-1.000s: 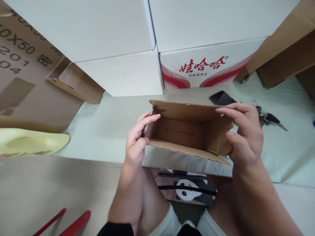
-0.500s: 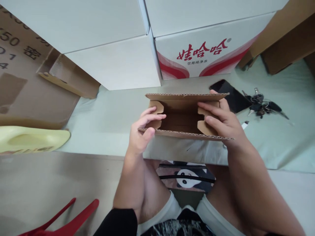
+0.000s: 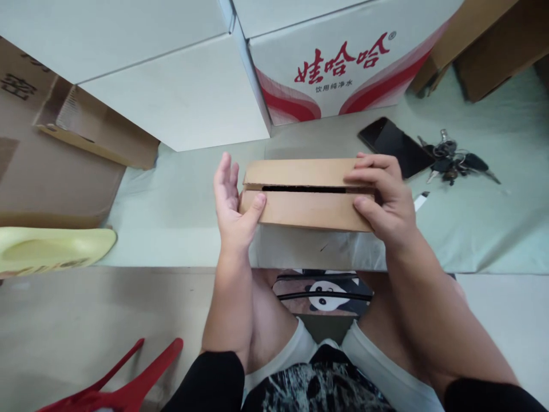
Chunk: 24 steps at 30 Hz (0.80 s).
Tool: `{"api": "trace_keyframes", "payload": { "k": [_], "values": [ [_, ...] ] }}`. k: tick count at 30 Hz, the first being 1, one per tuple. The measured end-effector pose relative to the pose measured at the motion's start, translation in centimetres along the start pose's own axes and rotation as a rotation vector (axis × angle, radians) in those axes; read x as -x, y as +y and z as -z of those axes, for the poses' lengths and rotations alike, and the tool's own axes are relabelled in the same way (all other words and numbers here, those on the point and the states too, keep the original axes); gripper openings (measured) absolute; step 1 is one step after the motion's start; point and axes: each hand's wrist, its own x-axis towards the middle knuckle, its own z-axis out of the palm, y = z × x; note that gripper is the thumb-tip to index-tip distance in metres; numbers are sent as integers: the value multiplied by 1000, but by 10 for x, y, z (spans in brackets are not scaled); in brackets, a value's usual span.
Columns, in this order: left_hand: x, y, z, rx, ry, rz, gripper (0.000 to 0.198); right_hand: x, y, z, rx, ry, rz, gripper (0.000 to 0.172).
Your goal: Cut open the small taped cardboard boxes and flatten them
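A small brown cardboard box (image 3: pixel 306 210) is between my hands above the bench's near edge. Its two long top flaps are folded inward, with a narrow dark slit between them. My left hand (image 3: pixel 235 209) holds the left end, thumb pressing the near flap and the other fingers raised along the side. At the right end my right hand (image 3: pixel 388 197) grips the box, its fingers on the far flap and its thumb on the near one. The box's inside is hidden except for the dark slit.
A phone (image 3: pixel 394 147), a bunch of keys (image 3: pixel 454 160) and a white-and-black object (image 3: pixel 421 200) lie to the right. Behind stand white cartons (image 3: pixel 180 91). Brown cartons (image 3: pixel 55 183) and a yellow-green object (image 3: pixel 55 249) are at left, red chair-like parts (image 3: pixel 128 377) below.
The long flaps, upright before with the box open, are folded down over the top. Both thumbs have moved onto the near flap. The view has shifted slightly.
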Motion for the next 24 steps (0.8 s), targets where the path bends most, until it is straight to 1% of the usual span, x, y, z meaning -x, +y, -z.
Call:
{"api": "trace_keyframes", "payload": {
  "k": [1,2,3,4,6,8,9,11,14,16,19,24],
  "values": [
    [-1,1,1,-8,-44,22,58,1,3,1,13,-4,27,32],
    [-2,2,2,-16,-85,41,46,2,6,1,14,-8,42,31],
    [-3,3,3,-17,-112,58,37,3,9,2,2,-17,46,35],
    [-3,5,3,-6,-120,72,32,3,10,3,-18,-38,39,42],
    [-5,8,2,55,-91,111,27,3,12,6,-51,-116,8,60],
    [-6,11,0,116,-41,178,24,2,10,11,-51,-209,-42,75],
    [-7,13,-1,131,-17,214,23,2,8,13,-35,-250,-72,81],
    [-8,16,-4,140,28,263,21,3,4,17,-2,-299,-108,86],
    [-10,19,-5,144,60,294,18,6,-2,17,-7,-303,-74,82],
    [-11,20,-4,152,59,302,17,9,-5,15,-28,-287,-36,77],
    [-11,20,-2,152,50,301,18,12,-9,11,-32,-278,-19,70],
    [-12,17,-2,152,60,297,16,14,-11,7,9,-279,-89,67]
  ]
}}
